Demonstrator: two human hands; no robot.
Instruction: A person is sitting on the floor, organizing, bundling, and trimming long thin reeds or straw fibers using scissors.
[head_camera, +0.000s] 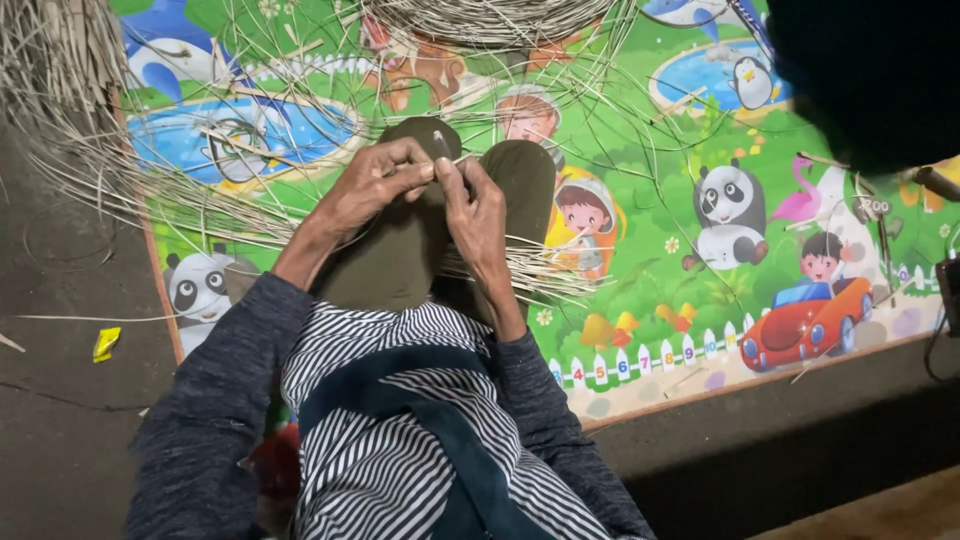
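Over the knees, both hands meet on one thin straw strip (455, 160). Left hand (372, 188) fingers clenched, pinching the strip; right hand (472, 208) fingers pinched on it too, with what looks like a small blade (441, 143) poking up, too small to confirm. Step in hand, my read: trimming or splitting a single strip. Next move calls for steady tension between both pinches and a controlled pull along the fibre. Strip's long axis runs roughly left-right across the lap, free end pointing right. Bundle of strips (520, 270) lies under the right wrist on the olive trousers (400, 250); more straw scattered over the cartoon play mat (700, 120).
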